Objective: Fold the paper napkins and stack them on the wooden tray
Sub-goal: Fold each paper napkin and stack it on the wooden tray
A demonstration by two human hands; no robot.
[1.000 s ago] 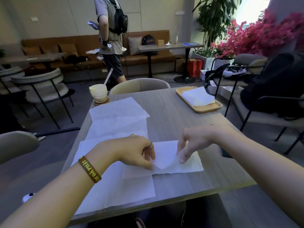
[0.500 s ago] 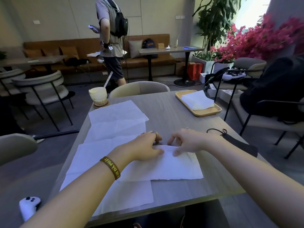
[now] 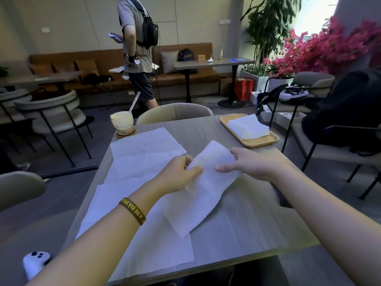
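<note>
A half-folded white paper napkin (image 3: 203, 188) is lifted off the table and hangs slanted. My left hand (image 3: 179, 174) pinches its left edge; my right hand (image 3: 245, 164) grips its top right corner. Several unfolded napkins (image 3: 142, 153) lie flat on the left part of the table. At the far right corner stands the wooden tray (image 3: 261, 142), holding a stack of folded napkins (image 3: 248, 129).
An iced drink with a straw (image 3: 122, 123) stands on a coaster at the table's far left. A chair back (image 3: 175, 112) is across the table. A white controller (image 3: 35, 263) lies at lower left. A person stands behind; chairs stand on both sides.
The napkin lay flat while both hands pressed its crease. Now both hands have lifted it off the table and turned it, so it hangs slanted.
</note>
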